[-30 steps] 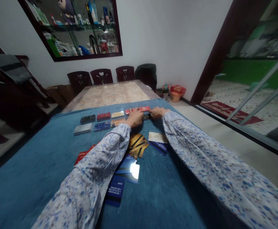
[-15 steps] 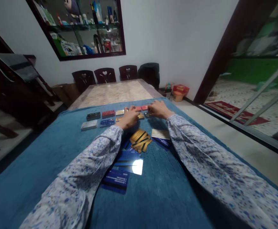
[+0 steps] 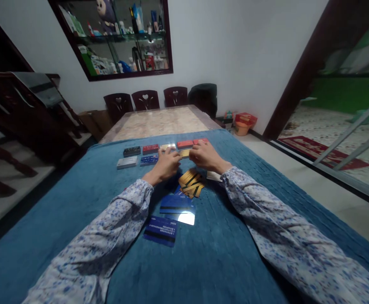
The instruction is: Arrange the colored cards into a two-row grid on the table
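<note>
My left hand (image 3: 166,164) is at the left end of a small stack of gold cards (image 3: 184,153), its fingers bent against it. At the right end, my right hand (image 3: 206,156) curls its fingers on the same stack, hiding part of it. A fanned pile of gold cards (image 3: 191,183) with dark stripes lies just below the hands. Nearer me are blue cards (image 3: 176,202), a shiny pale card (image 3: 187,218) and another blue card (image 3: 161,230). A cream card (image 3: 214,176) is partly covered by my right wrist.
Neat stacks stand in rows: black (image 3: 131,151), dark red (image 3: 150,149), cream (image 3: 168,147), red (image 3: 184,144), another red (image 3: 200,141), white (image 3: 127,162) and blue (image 3: 149,160). A blue cloth (image 3: 222,253) covers the table's near part. Chairs (image 3: 145,100) stand behind.
My right hand has moved left from the dark stack to the gold stack's right end. My left hand has shifted down and left, uncovering more of the cream and red stacks. The view has turned slightly left.
</note>
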Action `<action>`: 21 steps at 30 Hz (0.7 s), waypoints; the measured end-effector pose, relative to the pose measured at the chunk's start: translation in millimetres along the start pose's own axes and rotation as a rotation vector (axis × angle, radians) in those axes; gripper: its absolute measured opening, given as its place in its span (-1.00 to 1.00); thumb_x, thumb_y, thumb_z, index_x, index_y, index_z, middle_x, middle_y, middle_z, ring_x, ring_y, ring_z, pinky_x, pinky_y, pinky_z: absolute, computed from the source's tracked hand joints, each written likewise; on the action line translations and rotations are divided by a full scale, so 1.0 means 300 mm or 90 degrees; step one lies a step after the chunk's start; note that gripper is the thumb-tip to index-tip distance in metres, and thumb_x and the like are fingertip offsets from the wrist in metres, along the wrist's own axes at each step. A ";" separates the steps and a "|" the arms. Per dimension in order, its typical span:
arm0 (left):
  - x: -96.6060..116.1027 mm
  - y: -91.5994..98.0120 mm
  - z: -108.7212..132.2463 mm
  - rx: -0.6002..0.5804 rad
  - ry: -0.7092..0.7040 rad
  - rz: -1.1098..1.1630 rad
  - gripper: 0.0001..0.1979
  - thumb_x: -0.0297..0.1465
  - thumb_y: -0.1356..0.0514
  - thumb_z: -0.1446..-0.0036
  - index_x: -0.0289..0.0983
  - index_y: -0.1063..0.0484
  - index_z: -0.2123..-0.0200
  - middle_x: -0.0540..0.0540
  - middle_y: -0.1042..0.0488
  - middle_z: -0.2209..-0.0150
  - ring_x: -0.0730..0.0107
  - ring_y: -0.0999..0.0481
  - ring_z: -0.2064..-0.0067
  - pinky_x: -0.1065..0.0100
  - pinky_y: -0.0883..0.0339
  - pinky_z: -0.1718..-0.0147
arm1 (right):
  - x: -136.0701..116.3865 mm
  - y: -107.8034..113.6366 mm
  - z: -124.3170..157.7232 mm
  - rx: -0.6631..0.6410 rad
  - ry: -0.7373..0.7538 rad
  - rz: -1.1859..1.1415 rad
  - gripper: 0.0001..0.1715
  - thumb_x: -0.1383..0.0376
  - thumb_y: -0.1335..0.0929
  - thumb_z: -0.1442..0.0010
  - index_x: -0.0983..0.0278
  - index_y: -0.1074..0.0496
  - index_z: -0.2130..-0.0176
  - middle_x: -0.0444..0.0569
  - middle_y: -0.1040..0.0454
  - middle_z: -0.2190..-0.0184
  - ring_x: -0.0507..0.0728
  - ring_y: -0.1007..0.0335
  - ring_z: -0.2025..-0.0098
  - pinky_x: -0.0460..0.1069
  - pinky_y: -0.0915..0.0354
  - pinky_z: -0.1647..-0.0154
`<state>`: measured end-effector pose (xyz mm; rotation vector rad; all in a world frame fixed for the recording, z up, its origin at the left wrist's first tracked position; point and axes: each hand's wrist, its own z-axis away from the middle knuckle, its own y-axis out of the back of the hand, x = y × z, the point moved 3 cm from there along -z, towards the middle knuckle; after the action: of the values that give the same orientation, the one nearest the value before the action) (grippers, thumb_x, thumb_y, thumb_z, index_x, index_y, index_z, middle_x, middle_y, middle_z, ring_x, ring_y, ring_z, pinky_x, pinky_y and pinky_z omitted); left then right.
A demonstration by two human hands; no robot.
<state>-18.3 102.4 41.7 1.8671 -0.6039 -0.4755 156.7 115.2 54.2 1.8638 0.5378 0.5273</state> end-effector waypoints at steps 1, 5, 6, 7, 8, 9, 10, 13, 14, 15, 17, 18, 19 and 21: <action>-0.001 0.001 0.021 -0.002 -0.003 0.007 -0.72 -0.49 -0.15 -0.20 -0.20 -0.59 0.09 -0.20 -0.58 -0.04 -0.13 -0.26 -0.23 -0.20 -0.06 -0.10 | -0.013 -0.005 0.006 -0.002 0.018 -0.006 -0.69 0.28 -0.26 -0.38 0.31 -0.58 0.12 0.17 -0.58 0.11 0.27 -0.28 0.00 0.10 -0.03 0.12; -0.005 0.010 0.109 -0.004 0.004 0.020 -0.71 -0.47 -0.15 -0.20 -0.19 -0.58 0.07 -0.20 -0.58 -0.05 -0.13 -0.25 -0.24 -0.20 -0.04 -0.09 | -0.060 -0.020 0.028 -0.014 0.067 -0.034 -0.72 0.28 -0.28 -0.36 0.28 -0.58 0.15 0.13 -0.58 0.12 0.25 -0.27 0.02 0.09 -0.01 0.13; -0.004 0.012 0.132 -0.006 0.001 0.024 -0.71 -0.45 -0.14 -0.21 -0.18 -0.58 0.06 -0.20 -0.58 -0.04 -0.12 -0.25 -0.24 -0.20 -0.04 -0.09 | -0.070 -0.021 0.033 -0.015 0.075 -0.039 -0.73 0.28 -0.29 -0.36 0.28 -0.58 0.16 0.12 -0.58 0.13 0.24 -0.27 0.02 0.09 0.00 0.13; -0.003 0.014 0.155 -0.006 0.001 0.027 -0.72 -0.45 -0.14 -0.23 -0.19 -0.57 0.05 -0.20 -0.59 -0.02 -0.12 -0.25 -0.24 -0.21 -0.03 -0.10 | -0.081 -0.021 0.038 -0.016 0.085 -0.045 -0.74 0.28 -0.30 -0.35 0.27 -0.58 0.18 0.12 -0.58 0.14 0.24 -0.27 0.02 0.08 0.00 0.13; -0.001 0.015 0.178 -0.008 -0.001 0.030 -0.72 -0.45 -0.13 -0.23 -0.19 -0.58 0.06 -0.20 -0.59 -0.02 -0.13 -0.25 -0.24 -0.21 -0.03 -0.10 | -0.091 -0.021 0.043 -0.015 0.096 -0.052 -0.75 0.29 -0.30 -0.35 0.27 -0.58 0.19 0.11 -0.58 0.15 0.24 -0.27 0.02 0.08 0.01 0.14; 0.001 0.017 0.201 -0.008 -0.003 0.033 -0.72 -0.44 -0.12 -0.25 -0.20 -0.57 0.05 -0.21 -0.59 -0.02 -0.13 -0.24 -0.26 -0.20 -0.02 -0.10 | -0.101 -0.019 0.048 -0.013 0.110 -0.060 -0.76 0.29 -0.31 -0.34 0.27 -0.58 0.20 0.11 -0.58 0.17 0.23 -0.26 0.03 0.08 0.02 0.14; 0.005 0.020 0.223 -0.004 -0.008 0.037 -0.72 -0.43 -0.12 -0.27 -0.20 -0.57 0.05 -0.21 -0.59 -0.02 -0.13 -0.24 -0.25 -0.19 -0.02 -0.11 | -0.110 -0.018 0.053 -0.011 0.124 -0.068 -0.77 0.28 -0.31 -0.34 0.27 -0.58 0.21 0.10 -0.57 0.18 0.23 -0.26 0.04 0.08 0.03 0.15; 0.019 0.029 0.289 0.001 -0.015 0.050 -0.73 -0.43 -0.12 -0.28 -0.19 -0.57 0.04 -0.21 -0.59 -0.03 -0.10 -0.25 -0.25 -0.18 0.00 -0.13 | -0.133 -0.015 0.067 -0.007 0.172 -0.096 -0.77 0.28 -0.31 -0.34 0.27 -0.56 0.22 0.09 -0.55 0.20 0.21 -0.24 0.07 0.07 0.04 0.17; 0.024 0.034 0.310 0.004 -0.013 0.055 -0.73 -0.43 -0.12 -0.29 -0.20 -0.57 0.04 -0.20 -0.59 -0.02 -0.10 -0.26 -0.24 -0.18 0.00 -0.13 | -0.140 -0.014 0.071 -0.006 0.192 -0.107 -0.78 0.28 -0.31 -0.33 0.27 -0.56 0.22 0.08 -0.55 0.20 0.20 -0.24 0.08 0.07 0.04 0.17; 0.032 0.038 0.331 -0.003 -0.019 0.061 -0.74 -0.42 -0.12 -0.30 -0.20 -0.56 0.03 -0.19 -0.59 -0.03 -0.09 -0.27 -0.24 -0.18 0.00 -0.13 | -0.147 -0.015 0.075 -0.007 0.216 -0.118 -0.80 0.28 -0.33 -0.31 0.26 -0.56 0.21 0.07 -0.54 0.20 0.20 -0.23 0.09 0.06 0.04 0.17; 0.048 0.049 0.368 -0.012 -0.023 0.074 -0.74 -0.40 -0.11 -0.33 -0.20 -0.54 0.01 -0.18 -0.59 -0.04 -0.08 -0.28 -0.24 -0.18 0.02 -0.14 | -0.164 -0.014 0.082 -0.015 0.265 -0.139 -0.84 0.28 -0.35 -0.27 0.26 -0.55 0.20 0.05 -0.53 0.20 0.19 -0.21 0.10 0.06 0.04 0.18; 0.055 0.055 0.385 -0.014 -0.023 0.081 -0.74 -0.39 -0.11 -0.33 -0.20 -0.54 0.00 -0.18 -0.59 -0.04 -0.08 -0.28 -0.24 -0.18 0.02 -0.14 | -0.174 -0.014 0.085 -0.021 0.286 -0.150 -0.85 0.29 -0.36 -0.25 0.25 -0.54 0.20 0.04 -0.53 0.20 0.18 -0.21 0.11 0.05 0.04 0.18; 0.062 0.060 0.401 -0.019 -0.024 0.089 -0.74 -0.38 -0.12 -0.33 -0.20 -0.53 -0.01 -0.18 -0.58 -0.04 -0.07 -0.28 -0.25 -0.17 0.01 -0.15 | -0.186 -0.013 0.088 -0.030 0.305 -0.159 -0.85 0.29 -0.37 -0.24 0.25 -0.54 0.19 0.03 -0.53 0.20 0.18 -0.20 0.11 0.05 0.04 0.18; 0.075 0.065 0.427 -0.041 -0.031 0.103 -0.72 -0.35 -0.13 -0.33 -0.18 -0.53 -0.04 -0.17 -0.58 -0.05 -0.07 -0.28 -0.25 -0.16 0.02 -0.17 | -0.213 -0.011 0.094 -0.049 0.329 -0.172 -0.85 0.28 -0.39 -0.22 0.24 -0.54 0.19 0.02 -0.53 0.20 0.18 -0.20 0.11 0.05 0.03 0.19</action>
<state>-78.6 -11.0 13.8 1.7343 -0.7572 -0.4288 121.7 57.8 35.1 1.5441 1.0778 0.8371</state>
